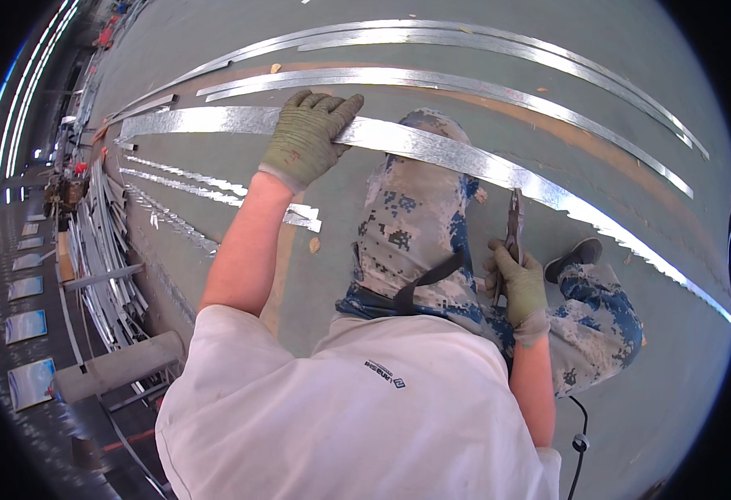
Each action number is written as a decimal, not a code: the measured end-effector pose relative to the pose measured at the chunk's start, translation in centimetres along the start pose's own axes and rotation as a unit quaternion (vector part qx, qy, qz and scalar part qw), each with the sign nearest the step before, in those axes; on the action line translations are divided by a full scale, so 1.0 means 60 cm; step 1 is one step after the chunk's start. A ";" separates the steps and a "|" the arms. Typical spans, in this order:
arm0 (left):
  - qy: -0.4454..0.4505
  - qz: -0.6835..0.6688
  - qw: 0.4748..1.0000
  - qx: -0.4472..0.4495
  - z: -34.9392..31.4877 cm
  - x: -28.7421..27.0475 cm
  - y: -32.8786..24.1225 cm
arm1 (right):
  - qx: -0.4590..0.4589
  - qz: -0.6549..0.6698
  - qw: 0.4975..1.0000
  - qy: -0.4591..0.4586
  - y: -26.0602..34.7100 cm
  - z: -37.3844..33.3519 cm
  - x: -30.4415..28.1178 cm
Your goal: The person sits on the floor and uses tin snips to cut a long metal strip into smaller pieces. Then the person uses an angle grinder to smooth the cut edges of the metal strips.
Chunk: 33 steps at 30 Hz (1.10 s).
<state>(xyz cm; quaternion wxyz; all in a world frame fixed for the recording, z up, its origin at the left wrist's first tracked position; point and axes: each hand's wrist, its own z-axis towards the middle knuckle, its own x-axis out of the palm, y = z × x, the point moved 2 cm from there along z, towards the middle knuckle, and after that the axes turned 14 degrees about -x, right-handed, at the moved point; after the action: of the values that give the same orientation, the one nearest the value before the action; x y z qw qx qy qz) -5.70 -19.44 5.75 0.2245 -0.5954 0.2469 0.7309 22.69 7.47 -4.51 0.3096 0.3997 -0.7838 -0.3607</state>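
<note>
A long, shiny strip of galvanised sheet metal (432, 146) runs from the upper left of the frame down to the right edge, crossing over the person's camouflage-trousered knee (419, 200). More curved metal strips (465, 83) lie parallel above it on the grey-green floor (632, 50). The gloved left hand (307, 133), upper centre, lies over the strip with fingers curled on its far edge. The gloved right hand (519, 287), right of centre, is closed around the handles of metal snips (513, 225).
</note>
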 end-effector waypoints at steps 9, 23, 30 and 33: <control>0.110 0.021 0.993 -0.023 0.002 -0.008 0.000 | -0.043 -0.024 0.999 0.008 -0.024 0.007 -0.003; 0.203 0.046 0.977 -0.052 0.004 -0.028 -0.027 | -0.051 -0.016 0.998 0.018 -0.029 0.012 -0.015; 0.202 0.041 0.977 -0.053 -0.006 -0.021 -0.016 | -0.051 -0.009 0.998 0.021 -0.034 0.007 -0.010; 0.203 0.038 0.978 -0.037 0.006 -0.030 -0.020 | -0.049 0.005 0.999 0.006 -0.018 -0.006 -0.002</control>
<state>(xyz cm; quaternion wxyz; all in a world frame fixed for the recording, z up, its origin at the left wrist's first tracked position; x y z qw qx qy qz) -4.87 -18.36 7.45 0.1198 -0.7298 0.2825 0.6110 23.44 7.00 -5.21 0.3352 0.3824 -0.7654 -0.3943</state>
